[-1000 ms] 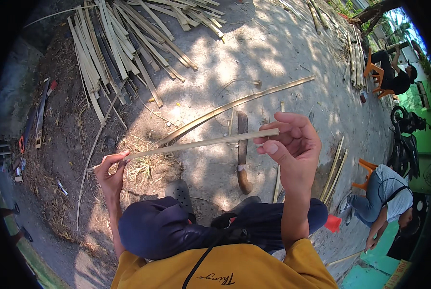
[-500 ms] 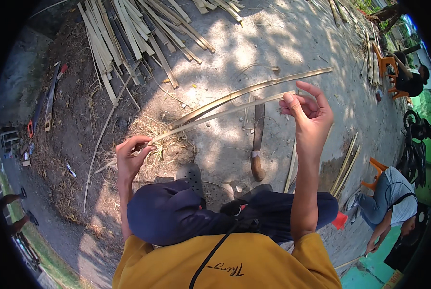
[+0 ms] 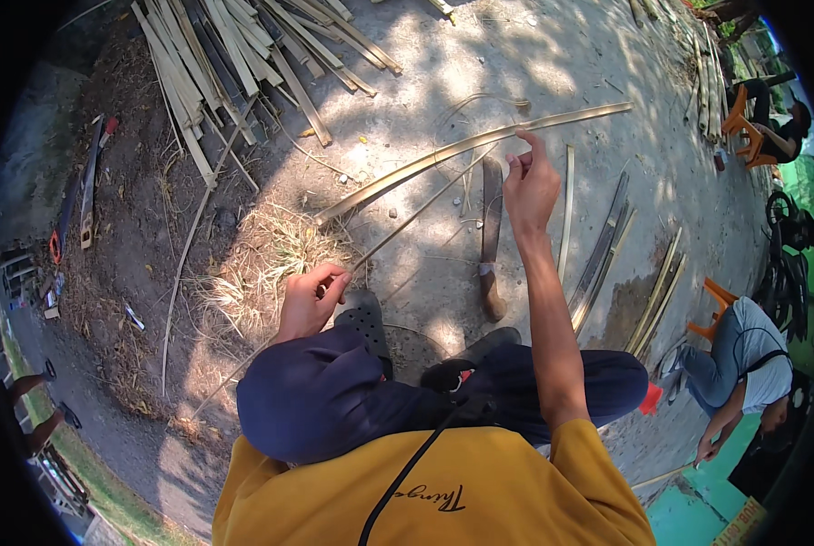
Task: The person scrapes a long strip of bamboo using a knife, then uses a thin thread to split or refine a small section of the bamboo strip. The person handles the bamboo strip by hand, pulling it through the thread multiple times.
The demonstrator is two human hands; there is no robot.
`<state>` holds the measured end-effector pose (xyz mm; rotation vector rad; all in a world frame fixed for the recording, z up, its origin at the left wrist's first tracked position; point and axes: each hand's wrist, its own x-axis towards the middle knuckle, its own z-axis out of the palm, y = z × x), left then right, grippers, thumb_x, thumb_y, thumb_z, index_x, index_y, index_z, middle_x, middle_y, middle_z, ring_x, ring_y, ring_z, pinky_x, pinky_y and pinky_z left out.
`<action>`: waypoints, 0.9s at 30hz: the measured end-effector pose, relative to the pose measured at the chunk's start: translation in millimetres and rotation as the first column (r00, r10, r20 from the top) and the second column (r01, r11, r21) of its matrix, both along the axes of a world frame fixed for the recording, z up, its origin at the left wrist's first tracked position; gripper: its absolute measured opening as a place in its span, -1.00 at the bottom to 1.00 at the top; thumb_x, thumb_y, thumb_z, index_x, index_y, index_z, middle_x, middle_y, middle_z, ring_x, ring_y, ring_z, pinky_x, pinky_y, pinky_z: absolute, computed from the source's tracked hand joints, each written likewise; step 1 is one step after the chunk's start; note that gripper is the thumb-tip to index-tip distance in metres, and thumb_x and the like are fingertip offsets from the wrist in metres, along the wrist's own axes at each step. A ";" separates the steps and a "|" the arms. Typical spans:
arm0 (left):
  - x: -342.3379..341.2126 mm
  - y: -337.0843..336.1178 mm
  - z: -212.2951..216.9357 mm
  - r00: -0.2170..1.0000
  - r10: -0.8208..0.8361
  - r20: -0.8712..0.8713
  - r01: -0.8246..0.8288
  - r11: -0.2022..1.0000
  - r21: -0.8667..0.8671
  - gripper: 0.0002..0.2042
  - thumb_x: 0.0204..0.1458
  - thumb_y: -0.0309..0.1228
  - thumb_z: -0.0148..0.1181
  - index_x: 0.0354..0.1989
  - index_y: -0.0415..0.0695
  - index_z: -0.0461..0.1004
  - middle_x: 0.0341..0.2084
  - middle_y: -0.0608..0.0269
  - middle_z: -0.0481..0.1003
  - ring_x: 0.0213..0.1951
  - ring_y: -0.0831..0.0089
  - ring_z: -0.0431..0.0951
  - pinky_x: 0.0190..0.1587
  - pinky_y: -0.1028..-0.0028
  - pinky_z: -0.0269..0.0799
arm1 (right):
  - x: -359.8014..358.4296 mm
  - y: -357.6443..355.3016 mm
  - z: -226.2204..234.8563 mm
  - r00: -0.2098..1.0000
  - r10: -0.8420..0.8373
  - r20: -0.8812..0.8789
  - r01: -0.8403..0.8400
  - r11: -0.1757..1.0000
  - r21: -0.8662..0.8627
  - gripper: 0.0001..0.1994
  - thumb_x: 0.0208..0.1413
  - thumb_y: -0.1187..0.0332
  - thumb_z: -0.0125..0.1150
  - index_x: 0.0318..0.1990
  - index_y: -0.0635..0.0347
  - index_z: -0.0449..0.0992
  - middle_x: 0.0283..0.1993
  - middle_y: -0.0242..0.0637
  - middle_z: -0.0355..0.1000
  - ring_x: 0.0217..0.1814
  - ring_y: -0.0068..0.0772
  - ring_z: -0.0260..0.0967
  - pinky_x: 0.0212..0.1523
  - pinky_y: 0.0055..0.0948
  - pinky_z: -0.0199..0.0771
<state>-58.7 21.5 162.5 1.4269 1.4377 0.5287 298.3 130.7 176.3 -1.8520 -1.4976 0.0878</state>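
My left hand (image 3: 313,300) is closed in a pinch around a thin bamboo strip (image 3: 416,211), whose lower end runs past my wrist toward the ground. The strip slants up and right, its far tip close to my right hand (image 3: 532,187). That hand is raised with the index finger stretched out and the other fingers loosely bent; nothing shows between them. Beyond lies a wider, curved bamboo strip (image 3: 425,162), its upper part just past my right fingertip. A machete (image 3: 492,223) with a wooden handle rests on the ground between my hands, blade pointing away.
Many split bamboo strips (image 3: 184,82) are heaped at the far left. More strips (image 3: 598,259) lie by my right forearm. Dry shavings (image 3: 275,241) gather beyond my left hand. A saw (image 3: 93,187) lies far left. At right, a person (image 3: 744,359) sits on an orange chair.
My left hand has moved right and nearer, and the thin strip is now turned steeper. My right hand has come off the strip's end and shifted left, index finger extended.
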 end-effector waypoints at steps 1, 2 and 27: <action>1.7 -2.1 -4.4 1.000 0.016 -0.016 -0.016 1.000 0.020 -0.88 0.24 -0.43 0.27 -0.27 -0.23 0.63 -0.65 0.23 0.58 -0.62 0.54 0.57 -0.52 0.47 0.37 | -3.1 -2.4 -3.5 1.000 0.000 0.000 0.000 1.000 -0.003 -0.67 0.15 0.62 0.29 0.07 0.17 0.56 -0.54 -0.19 0.47 -0.54 -0.44 0.44 -0.45 -0.33 0.41; 0.3 0.1 -7.4 0.999 0.006 -0.044 -0.004 0.999 0.037 -0.87 0.24 -0.42 0.27 -0.27 -0.23 0.63 -0.64 0.17 0.59 -0.62 0.46 0.60 -0.51 0.43 0.42 | -5.8 -5.8 -6.7 0.999 0.031 0.013 -0.031 1.000 -0.001 -0.66 0.16 0.63 0.27 0.08 0.15 0.56 -0.54 -0.19 0.47 -0.54 -0.42 0.43 -0.45 -0.32 0.40; 19.2 24.2 -63.9 0.992 0.009 0.124 0.045 0.905 -0.422 -0.71 0.30 -0.25 0.18 -0.12 -0.25 0.64 -0.53 0.28 0.57 -0.48 0.50 0.52 -0.31 0.41 0.46 | 24.7 -187.0 -184.2 0.990 -0.016 0.139 0.101 0.766 -0.635 0.07 0.03 0.26 0.43 0.56 0.33 -0.22 -0.01 0.27 0.46 -0.10 0.30 0.53 -0.10 0.03 0.55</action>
